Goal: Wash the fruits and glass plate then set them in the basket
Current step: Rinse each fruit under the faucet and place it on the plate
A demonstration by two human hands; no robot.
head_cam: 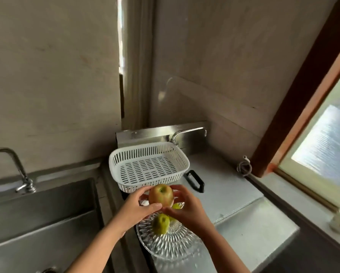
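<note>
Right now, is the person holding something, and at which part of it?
Yes. Both hands hold one apple above the glass plate: the left hand at its left side and bottom, the right hand at its right side.

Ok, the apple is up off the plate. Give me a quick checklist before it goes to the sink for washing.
1. Apple held: ok, left hand and right hand both grip it.
2. Path to sink: ok, nothing between.
3. Sink free of other items: ok in the visible part.
4. Water at the tap: not ok, none running.
5. Basket ready: ok, empty on the counter.
6. Other fruit: ok, a green one rests on the plate; the count is unclear.
</note>
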